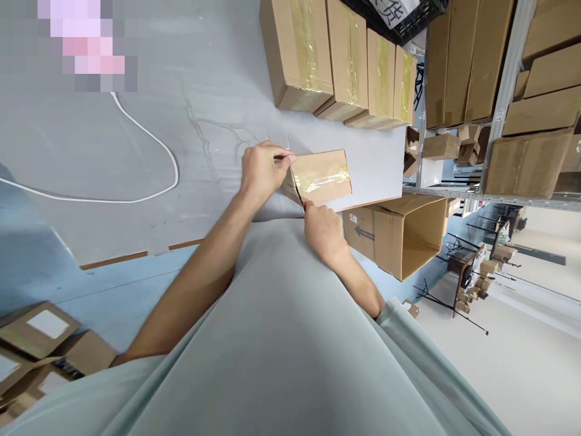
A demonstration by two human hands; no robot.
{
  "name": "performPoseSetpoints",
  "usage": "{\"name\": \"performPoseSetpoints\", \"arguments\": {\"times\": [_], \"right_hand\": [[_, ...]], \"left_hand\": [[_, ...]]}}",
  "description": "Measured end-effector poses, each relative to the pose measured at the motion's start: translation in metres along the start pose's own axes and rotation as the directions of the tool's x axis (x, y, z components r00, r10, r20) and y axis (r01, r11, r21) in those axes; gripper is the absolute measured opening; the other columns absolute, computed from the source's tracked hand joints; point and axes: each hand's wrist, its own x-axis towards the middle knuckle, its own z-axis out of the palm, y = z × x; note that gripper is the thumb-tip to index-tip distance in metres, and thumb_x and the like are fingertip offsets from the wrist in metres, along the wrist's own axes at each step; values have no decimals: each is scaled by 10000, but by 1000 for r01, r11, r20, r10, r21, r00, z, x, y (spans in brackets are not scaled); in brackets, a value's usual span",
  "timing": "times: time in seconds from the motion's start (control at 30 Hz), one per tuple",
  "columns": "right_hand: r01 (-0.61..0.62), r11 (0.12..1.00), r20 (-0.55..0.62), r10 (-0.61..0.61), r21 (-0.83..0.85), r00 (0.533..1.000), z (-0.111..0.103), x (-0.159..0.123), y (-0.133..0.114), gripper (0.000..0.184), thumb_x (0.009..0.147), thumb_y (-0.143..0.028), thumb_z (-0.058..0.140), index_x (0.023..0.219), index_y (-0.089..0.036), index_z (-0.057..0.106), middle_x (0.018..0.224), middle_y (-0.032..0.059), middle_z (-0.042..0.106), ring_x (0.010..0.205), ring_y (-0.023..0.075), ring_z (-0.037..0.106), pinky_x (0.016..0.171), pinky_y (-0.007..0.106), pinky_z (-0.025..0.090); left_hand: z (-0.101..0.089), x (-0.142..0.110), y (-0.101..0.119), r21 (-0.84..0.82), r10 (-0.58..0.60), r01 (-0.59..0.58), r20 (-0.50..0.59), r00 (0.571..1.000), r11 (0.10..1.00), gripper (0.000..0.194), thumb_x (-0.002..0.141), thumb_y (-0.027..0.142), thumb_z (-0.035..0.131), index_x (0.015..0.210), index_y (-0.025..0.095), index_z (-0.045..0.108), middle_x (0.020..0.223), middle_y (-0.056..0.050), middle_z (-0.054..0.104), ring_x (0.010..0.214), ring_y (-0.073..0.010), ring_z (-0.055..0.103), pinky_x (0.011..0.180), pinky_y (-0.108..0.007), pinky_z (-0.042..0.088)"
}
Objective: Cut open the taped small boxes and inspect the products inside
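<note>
1. The small carton (323, 172) lies on the grey counter (218, 66), close to the counter's near edge and directly in front of the person. A strip of shiny, yellowish clear tape (324, 179) runs along its upper face.
2. The left hand (265, 172) is at the carton's left end, its thumb and forefinger pinched together at the far corner; the other fingers are curled.
3. The right hand (324, 233) is closed in a fist around a small tool with a red part (304, 206), held at the near left corner of the carton. Most of the tool is hidden by the fingers, so its exact kind cannot be told. A dark line runs along the carton's left edge, between the two hands.
4. Beyond the small carton, four larger taped cartons (305, 51) stand in a row on the counter, with a black crate (420, 18) bearing a white sign (394, 11) behind them.
5. A white cable (175, 163) curves over the left part of the counter; a pixelated patch hides its far end.
6. Past the counter's right end is a big open carton (385, 233), its opening facing right. Metal shelving (499, 115) loaded with brown boxes (529, 163) rises beyond.
7. At lower left, below counter level, are more cardboard boxes (39, 330), some with white labels (48, 324).
</note>
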Motion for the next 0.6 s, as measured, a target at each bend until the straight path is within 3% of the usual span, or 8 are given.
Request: {"name": "performPoseSetpoints", "arguments": {"times": [0.17, 0.37, 0.47, 0.6], "right_hand": [[-18, 997, -6, 18, 72, 1000, 14, -14, 8, 434, 1231, -198, 430, 1634, -180, 592, 1291, 213, 857, 1201, 284, 862, 988, 346, 660], [-86, 986, -69, 97, 144, 993, 3, -33, 46, 530, 1276, -369, 371, 1782, -270, 490, 1238, 152, 884, 1117, 306, 860, 947, 352, 619], [-184, 964, -155, 215, 189, 964, 2, -24, 81, 553, 1278, -385, 341, 1803, -287, 485, 1285, 141, 882, 1133, 316, 847, 949, 354, 602], [-234, 944, -203, 282, 233, 938, 4, -1, 118, 571, 1276, -403, 320, 1815, -310, 481, 1329, 128, 876, 1154, 323, 837, 965, 364, 598]], "left_hand": [[-1, -5, -1, 17, 18, -18, 1, 1000, 1000, 201, 1013, 336, 694, 991, 304, 891, 1130, -45, 874, 1074, -282, 822, 1049, -419, 654], [-2, -8, 8, 112, 88, -89, 11, 996, 990, 320, 1019, 273, 678, 1288, 288, 850, 1305, -85, 835, 1233, -319, 792, 1158, -484, 629], [14, -14, 28, 169, 223, -221, 12, 975, 960, 381, 1040, 270, 652, 1386, 293, 810, 1473, -103, 776, 1439, -349, 705, 1285, -544, 560], [55, -22, 54, 182, 371, -395, 152, 916, 900, 388, 1128, 378, 531, 1387, 271, 800, 1641, -91, 709, 1689, -355, 512, 1428, -618, 395]]}}
